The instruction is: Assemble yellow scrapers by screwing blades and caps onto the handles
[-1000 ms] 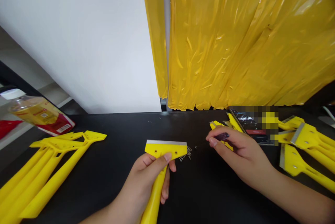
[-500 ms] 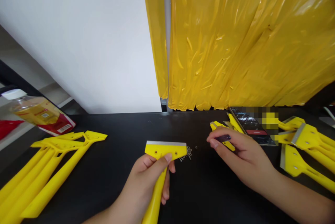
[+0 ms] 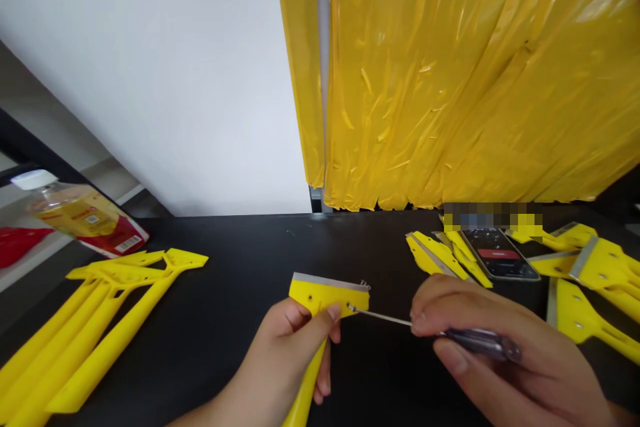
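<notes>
Just brought across from near the yellow plates (image 3: pixel 433 257) to the front of the yellow scraper (image 3: pixel 325 296): the right hand (image 3: pixel 543 347), with the thin shaft of a screwdriver (image 3: pixel 480 344) now reaching the right-hand hole of the head. At the tip, apparently a small screw (image 3: pixel 351 308); too small in this view to tell whether seated in the hole or only resting at its mouth. In place of a gap between tool and scraper, then, a meeting at one hole, with the left hole (image 3: pixel 310 298) showing only as a dark dot.

Scraper held over the black surface (image 3: pixel 235 327), blade (image 3: pixel 330 282) along the far edge, head dipping slightly to the right. Left hand (image 3: pixel 287 344) closed around the neck, thumb pressed on the front, other fingers curled behind. Right fingers pinching the screwdriver, thumb below, handle lying back into the palm.

In the way: left thumb just beside the working hole, and the scraper head hiding most of the loose screws (image 3: pixel 366 285), with only a few peeping past its corner. Beyond the right hand, the plates and a phone (image 3: pixel 500 264); farther right, scrapers with blades fitted (image 3: pixel 603 270). On the left, a cluster of bladeless yellow handles (image 3: pixel 113 347), near a tilted bottle (image 3: pixel 85 217).
</notes>
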Demonstrator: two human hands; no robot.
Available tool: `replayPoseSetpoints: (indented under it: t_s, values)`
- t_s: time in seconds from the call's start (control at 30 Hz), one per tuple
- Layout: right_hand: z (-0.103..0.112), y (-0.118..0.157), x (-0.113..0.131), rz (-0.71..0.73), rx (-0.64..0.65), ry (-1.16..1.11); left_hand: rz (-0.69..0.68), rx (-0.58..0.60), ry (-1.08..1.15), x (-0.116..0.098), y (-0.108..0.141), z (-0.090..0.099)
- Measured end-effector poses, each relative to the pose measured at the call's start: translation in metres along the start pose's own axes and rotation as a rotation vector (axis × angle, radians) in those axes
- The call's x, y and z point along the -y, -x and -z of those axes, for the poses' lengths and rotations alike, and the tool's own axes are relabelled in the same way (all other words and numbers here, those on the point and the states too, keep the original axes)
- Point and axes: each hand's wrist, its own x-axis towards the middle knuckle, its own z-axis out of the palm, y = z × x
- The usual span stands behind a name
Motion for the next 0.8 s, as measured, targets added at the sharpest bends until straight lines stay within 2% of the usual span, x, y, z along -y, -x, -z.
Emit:
replayPoseSetpoints:
  t_s: [0.57,0.8]
  values:
    - [-0.0008,-0.0058,-0.0020,0.021,-0.016,0.017,0.003,-0.017,-0.043,0.0010,0.0006,-0.0044]
    - [-0.0004,-0.0047,-0.0010,0.027,0.014,0.002,0.009,-0.017,-0.057,0.0006,0.0019,-0.0056]
